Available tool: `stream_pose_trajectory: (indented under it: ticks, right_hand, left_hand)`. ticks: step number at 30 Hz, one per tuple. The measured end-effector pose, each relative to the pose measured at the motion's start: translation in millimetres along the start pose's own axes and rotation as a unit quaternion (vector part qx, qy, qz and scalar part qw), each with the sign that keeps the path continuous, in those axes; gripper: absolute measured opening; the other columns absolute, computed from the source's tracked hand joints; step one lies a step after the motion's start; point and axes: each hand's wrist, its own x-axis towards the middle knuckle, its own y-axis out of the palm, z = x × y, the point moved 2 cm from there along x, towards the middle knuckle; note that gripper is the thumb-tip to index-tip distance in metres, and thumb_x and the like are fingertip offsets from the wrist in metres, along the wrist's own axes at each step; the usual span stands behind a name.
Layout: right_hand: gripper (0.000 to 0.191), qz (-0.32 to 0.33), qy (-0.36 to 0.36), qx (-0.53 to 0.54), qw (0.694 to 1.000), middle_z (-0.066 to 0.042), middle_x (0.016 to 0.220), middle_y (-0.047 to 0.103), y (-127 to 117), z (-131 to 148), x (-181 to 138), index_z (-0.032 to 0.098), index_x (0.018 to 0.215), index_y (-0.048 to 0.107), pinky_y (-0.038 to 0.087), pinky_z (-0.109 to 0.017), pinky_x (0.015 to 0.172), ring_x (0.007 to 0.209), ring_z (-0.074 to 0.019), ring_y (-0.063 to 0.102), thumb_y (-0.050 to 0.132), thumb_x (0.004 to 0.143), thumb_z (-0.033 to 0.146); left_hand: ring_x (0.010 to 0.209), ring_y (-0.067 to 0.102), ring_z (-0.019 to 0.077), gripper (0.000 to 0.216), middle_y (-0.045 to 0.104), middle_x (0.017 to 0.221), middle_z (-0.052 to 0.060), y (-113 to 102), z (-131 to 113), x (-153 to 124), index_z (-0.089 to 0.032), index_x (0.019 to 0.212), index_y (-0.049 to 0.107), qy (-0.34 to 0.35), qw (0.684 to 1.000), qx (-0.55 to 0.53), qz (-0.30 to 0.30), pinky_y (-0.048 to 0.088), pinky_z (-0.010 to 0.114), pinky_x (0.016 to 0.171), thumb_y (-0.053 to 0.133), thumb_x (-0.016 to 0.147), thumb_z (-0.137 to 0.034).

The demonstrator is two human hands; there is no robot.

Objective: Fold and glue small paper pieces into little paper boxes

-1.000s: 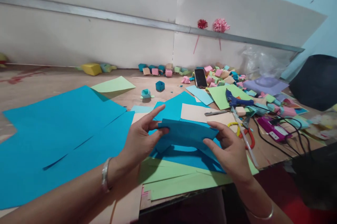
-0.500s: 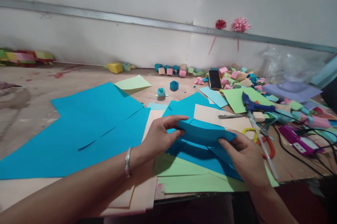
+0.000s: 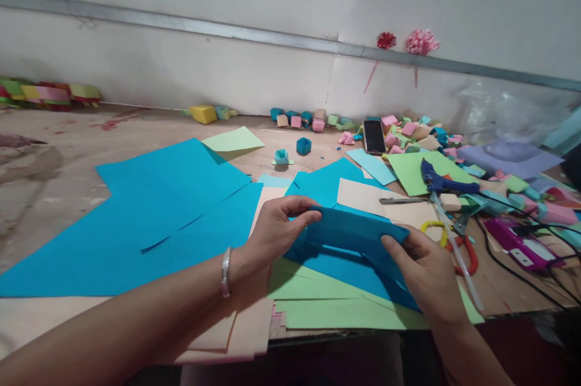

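Note:
Between my two hands a strip of blue paper (image 3: 354, 230) is stretched, raised just above the stack of sheets. My left hand (image 3: 284, 225) pinches its left end between thumb and fingers. At the right end, my right hand (image 3: 424, 259) grips it with the thumb in front and the fingers behind. Below lie more blue paper (image 3: 338, 262) and green sheets (image 3: 354, 313). A large blue sheet (image 3: 172, 192) with a cut line spreads out to the left. Past my hands sit a small dark blue paper box (image 3: 304, 145) and a light teal one (image 3: 281, 157).
To the right lie a blue glue gun (image 3: 447, 183), a glue stick (image 3: 458, 253), scissors (image 3: 467, 256), a cutter knife (image 3: 402, 200) and a purple power strip (image 3: 521, 244) with black cables. A phone (image 3: 374, 136) rests beside heaped paper pieces (image 3: 408, 132). A white wall (image 3: 227, 71) stands behind.
My left thumb has shifted up to the top edge of the blue strip, and the strip looks flatter. The whole view has moved slightly; my right hand keeps its grip.

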Motion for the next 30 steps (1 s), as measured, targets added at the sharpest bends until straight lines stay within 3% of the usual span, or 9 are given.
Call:
stream_pose_trajectory:
  ticks: [3, 8, 12, 16, 20, 25, 30]
  right_hand:
    - [0.027, -0.017, -0.006, -0.013, 1.0, -0.001, 0.071, 0.066, -1, -1, -1, 0.02, 0.087, 0.067, 0.049, -0.026, 0.056, 0.064, -0.0172, 0.059, 0.061, 0.086, 0.046]
    - [0.025, -0.046, -0.01, 0.042, 0.998, -0.004, 0.09, 0.071, 2, -3, 1, 0.02, 0.092, 0.071, 0.053, -0.029, 0.071, 0.081, -0.02, 0.064, 0.067, 0.082, 0.043]
    - [0.025, -0.047, -0.004, 0.059, 0.997, -0.003, 0.084, 0.069, 2, 1, 3, 0.019, 0.085, 0.071, 0.051, -0.028, 0.069, 0.078, -0.0192, 0.062, 0.067, 0.081, 0.044]
    - [0.031, -0.036, 0.004, 0.048, 0.998, 0.002, 0.062, 0.051, 0, 6, 1, 0.018, 0.071, 0.061, 0.039, -0.024, 0.053, 0.06, -0.0126, 0.044, 0.061, 0.086, 0.046]
    - [0.038, -0.067, 0.001, 0.09, 0.994, 0.005, 0.058, 0.036, 0, 6, -1, 0.02, 0.063, 0.047, 0.031, -0.022, 0.049, 0.055, -0.0099, 0.034, 0.058, 0.089, 0.044]
    - [0.017, -0.123, -0.025, 0.137, 0.983, 0.001, 0.081, 0.064, -2, 3, 0, 0.021, 0.087, 0.066, 0.045, -0.023, 0.07, 0.078, -0.0146, 0.057, 0.061, 0.089, 0.037]
    - [0.015, -0.185, -0.05, 0.064, 0.979, 0.0, 0.09, 0.071, -9, 3, -5, 0.024, 0.093, 0.071, 0.047, -0.024, 0.076, 0.086, -0.016, 0.063, 0.061, 0.09, 0.034]
  left_hand:
    - [0.06, 0.064, 0.013, 0.008, 0.072, 0.067, 0.0, -1, 0, 0, -0.019, 0.074, 0.073, 0.013, 1.0, 0.015, -0.009, 0.055, 0.024, 0.056, 0.073, 0.075, -0.027]
    - [0.06, 0.064, 0.0135, 0.013, 0.072, 0.067, -0.001, -4, 1, 2, -0.019, 0.072, 0.071, 0.028, 0.998, 0.041, -0.027, 0.054, 0.024, 0.056, 0.073, 0.075, -0.031]
    - [0.057, 0.062, 0.0138, 0.013, 0.071, 0.064, -0.001, -5, 2, 4, -0.019, 0.069, 0.07, 0.036, 0.998, 0.039, -0.04, 0.052, 0.023, 0.053, 0.074, 0.073, -0.031]
    - [0.056, 0.061, 0.0147, 0.014, 0.07, 0.061, 0.0, -6, 2, 5, -0.019, 0.067, 0.069, 0.03, 0.999, 0.031, -0.025, 0.05, 0.024, 0.05, 0.074, 0.073, -0.031]
    - [0.053, 0.057, 0.0131, 0.017, 0.066, 0.058, -0.001, -5, -3, 3, -0.019, 0.064, 0.068, 0.006, 1.0, 0.017, 0.007, 0.046, 0.023, 0.047, 0.073, 0.073, -0.032]
    - [0.051, 0.052, 0.0092, 0.022, 0.059, 0.055, -0.003, 0, -18, -4, -0.017, 0.062, 0.061, -0.09, 0.989, -0.045, 0.11, 0.042, 0.019, 0.047, 0.068, 0.077, -0.032]
    - [0.054, 0.057, 0.01, 0.019, 0.062, 0.058, -0.001, 6, -22, -8, -0.015, 0.066, 0.062, -0.149, 0.966, -0.104, 0.182, 0.046, 0.02, 0.051, 0.069, 0.074, -0.031]
